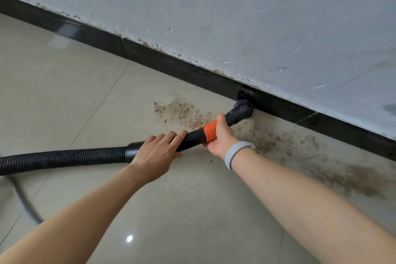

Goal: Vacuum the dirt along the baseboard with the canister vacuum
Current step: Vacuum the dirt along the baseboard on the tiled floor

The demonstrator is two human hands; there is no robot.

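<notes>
A black vacuum wand with an orange band (210, 131) lies low over the beige tiled floor. Its nozzle (244, 109) touches the foot of the black baseboard (171, 64). My right hand (218, 135) grips the wand at the orange band, a grey wristband on the wrist. My left hand (158, 152) rests over the wand just ahead of the ribbed black hose (64, 159), fingers laid across it. Brown dirt (182, 111) is scattered left of the nozzle, and more dirt (310, 156) spreads right along the baseboard. The canister is out of view.
A scuffed white wall (257, 17) rises above the baseboard. A blurred grey cord (23, 201) curves across the floor at the lower left. Glossy tiles (192, 210) stretch toward me.
</notes>
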